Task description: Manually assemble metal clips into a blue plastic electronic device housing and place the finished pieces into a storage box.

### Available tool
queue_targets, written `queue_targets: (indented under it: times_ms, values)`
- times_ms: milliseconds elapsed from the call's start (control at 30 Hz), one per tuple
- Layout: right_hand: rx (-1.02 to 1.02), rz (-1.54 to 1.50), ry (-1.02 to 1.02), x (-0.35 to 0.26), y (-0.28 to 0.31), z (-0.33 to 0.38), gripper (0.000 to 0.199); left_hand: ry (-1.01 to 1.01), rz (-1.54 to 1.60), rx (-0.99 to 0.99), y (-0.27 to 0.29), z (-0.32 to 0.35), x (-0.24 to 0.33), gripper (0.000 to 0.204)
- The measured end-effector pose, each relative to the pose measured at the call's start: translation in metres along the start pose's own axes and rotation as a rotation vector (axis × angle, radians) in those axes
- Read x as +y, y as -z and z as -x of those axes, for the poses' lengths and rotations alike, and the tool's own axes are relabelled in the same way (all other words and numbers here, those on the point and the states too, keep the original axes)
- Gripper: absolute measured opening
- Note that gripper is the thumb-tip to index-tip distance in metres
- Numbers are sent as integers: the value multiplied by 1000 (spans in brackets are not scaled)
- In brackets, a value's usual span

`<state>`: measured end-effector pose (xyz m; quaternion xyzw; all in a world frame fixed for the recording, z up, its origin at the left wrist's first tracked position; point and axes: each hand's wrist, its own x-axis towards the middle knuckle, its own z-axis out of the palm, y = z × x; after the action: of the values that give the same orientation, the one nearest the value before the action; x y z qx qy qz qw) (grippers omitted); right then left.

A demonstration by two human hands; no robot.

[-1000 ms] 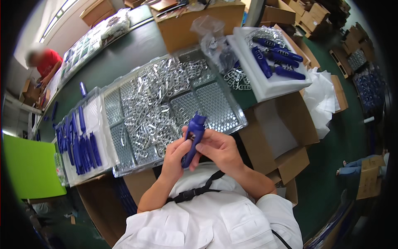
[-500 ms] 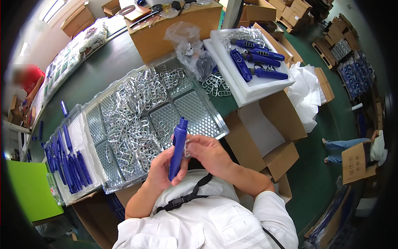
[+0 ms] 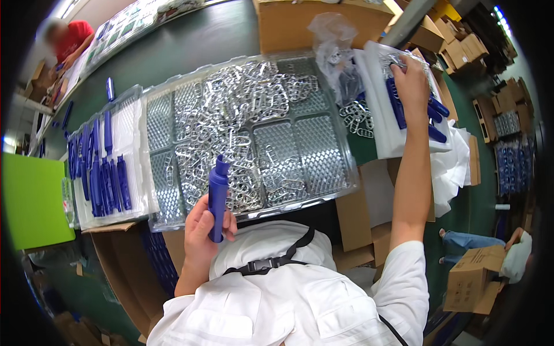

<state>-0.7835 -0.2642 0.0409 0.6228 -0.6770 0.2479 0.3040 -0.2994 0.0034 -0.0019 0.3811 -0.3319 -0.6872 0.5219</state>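
My left hand [image 3: 203, 230] grips a long blue plastic handle piece [image 3: 217, 196], held upright over the near edge of a clear ribbed tray [image 3: 323, 150] heaped with small silver metal clips [image 3: 242, 127]. My right arm stretches out to the far right, where my right hand [image 3: 411, 78] rests on blue pieces [image 3: 398, 106] lying on a white foam tray [image 3: 378, 132]. Whether its fingers have closed on one I cannot tell.
A tray of finished blue pieces [image 3: 101, 173] lies at the left. A clear bag [image 3: 334, 46] and loose clips [image 3: 358, 118] sit between the trays. Cardboard boxes [image 3: 300, 23] stand behind. A person in red [image 3: 69, 37] works far left; another crouches by a box [image 3: 473, 277] at lower right.
My right hand has left the blue piece and reached out to the white tray at the right. My left hand alone now holds the piece, slightly lower and to the left.
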Motion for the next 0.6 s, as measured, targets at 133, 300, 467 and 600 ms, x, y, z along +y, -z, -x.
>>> queue_targets:
  times_ms: [133,300,467,600]
  values:
    - [-703,-986,-13,-128,73,54,17,75,316,52,27,13,-5,69]
    - [-726,-678,568,-189,77,125,20,105,459,-97,41,11,-5,80]
    - [-786,-464,629,-203,72,151,23,46,295,-103,43,13,-5,67]
    - [-720,-551,486,-216,78,152,25,71,440,-61,44,15,-19,53]
